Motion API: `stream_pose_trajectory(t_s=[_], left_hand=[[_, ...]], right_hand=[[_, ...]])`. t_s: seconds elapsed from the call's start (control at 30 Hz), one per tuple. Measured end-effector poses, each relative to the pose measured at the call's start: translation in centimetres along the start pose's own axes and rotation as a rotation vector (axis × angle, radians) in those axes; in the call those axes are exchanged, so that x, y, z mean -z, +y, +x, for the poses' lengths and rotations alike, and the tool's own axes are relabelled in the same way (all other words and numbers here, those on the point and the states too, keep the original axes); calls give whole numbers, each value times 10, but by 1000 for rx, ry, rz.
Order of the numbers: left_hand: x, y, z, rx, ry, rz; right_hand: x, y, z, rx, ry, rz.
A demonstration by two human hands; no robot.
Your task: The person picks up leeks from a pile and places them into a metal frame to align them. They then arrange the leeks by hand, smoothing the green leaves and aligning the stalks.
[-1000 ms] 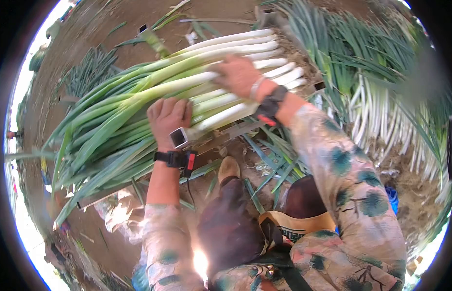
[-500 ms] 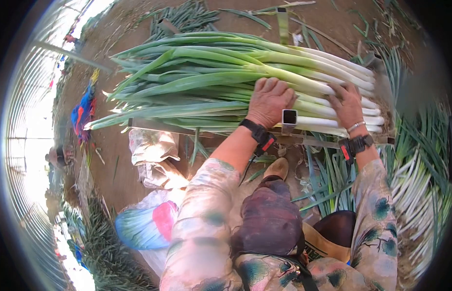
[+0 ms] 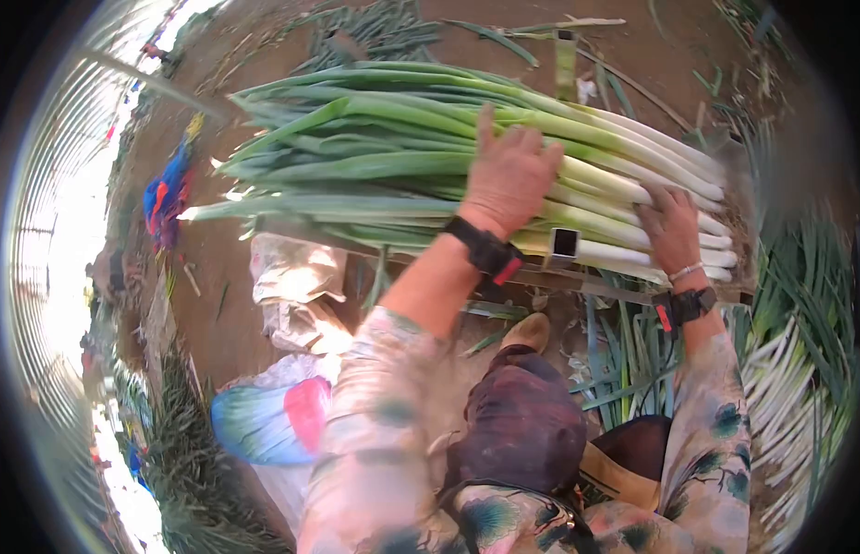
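A thick bundle of long green onions (image 3: 375,166) lies sideways on a low metal rack (image 3: 563,244), green leaves to the left and white stalks to the right. My left hand (image 3: 513,175) rests on top of the bundle near its middle, fingers spread and stretched out over the leaves. Over the white stalks, my right hand (image 3: 670,231) has its fingers curled down onto the green onions near their root ends. Both wrists wear a black strap with a red-marked device. The fingertips of my right hand are partly hidden among the stalks.
A rack post (image 3: 565,69) stands behind the bundle. More green onions (image 3: 799,397) are heaped on the ground at right, and loose green leaves (image 3: 375,42) lie at the back. Left of my legs are crumpled sacks (image 3: 296,277) and a blue-and-pink bag (image 3: 264,420).
My left hand has loosened from a closed grip, and its fingers are now spread further up the bundle. My right hand stays on the white stalks. The whole view has shifted slightly.
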State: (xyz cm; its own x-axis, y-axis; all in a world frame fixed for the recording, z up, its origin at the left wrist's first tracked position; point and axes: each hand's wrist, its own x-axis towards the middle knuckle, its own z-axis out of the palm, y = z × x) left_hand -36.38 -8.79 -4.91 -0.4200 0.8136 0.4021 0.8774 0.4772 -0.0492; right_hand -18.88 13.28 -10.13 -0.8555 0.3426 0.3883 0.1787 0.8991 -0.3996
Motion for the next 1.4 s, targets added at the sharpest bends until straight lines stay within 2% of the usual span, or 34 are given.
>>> stream_pose_trajectory(t_s=[0.03,0.23,0.3,0.37,0.4,0.5,0.6,0.77,0.87,0.97,1.0,1.17,1.23,1.3,1.37,1.4], left_hand=[[10,-3,6,-24,-103,-16],[48,-41,55,-96,149,27],[35,-51,78,-107,219,47],[10,-58,103,-108,299,49],[-3,-58,110,-26,109,103],[-92,-69,99,67,-105,62],[-82,-77,108,58,-370,8],[-80,-76,115,104,-497,-51],[-72,-71,116,104,-479,-7],[-63,-71,121,141,-539,97],[-69,-89,123,24,-604,204],[-3,-154,91,286,-560,398],[-14,-222,64,249,-582,262],[-57,-264,37,375,-447,217],[-60,-258,37,511,-322,306],[-41,-227,47,585,-271,414]], right_hand=[[6,-2,0,13,-5,7],[35,12,53,97,88,-39],[39,23,82,139,142,-103],[23,48,102,31,89,-139],[13,60,108,-16,62,-156],[-24,92,106,-123,-135,-296],[-26,100,104,-117,-217,-269],[-33,103,110,-113,-216,-293],[-23,99,119,-182,-393,-249],[-12,93,111,-190,-424,-302],[-13,91,105,-215,-422,-321],[-13,85,100,-314,-433,-383],[-18,93,100,-268,-411,-366],[-20,96,98,-261,-408,-380],[-18,91,102,-287,-420,-422],[-16,93,102,-278,-422,-429]])
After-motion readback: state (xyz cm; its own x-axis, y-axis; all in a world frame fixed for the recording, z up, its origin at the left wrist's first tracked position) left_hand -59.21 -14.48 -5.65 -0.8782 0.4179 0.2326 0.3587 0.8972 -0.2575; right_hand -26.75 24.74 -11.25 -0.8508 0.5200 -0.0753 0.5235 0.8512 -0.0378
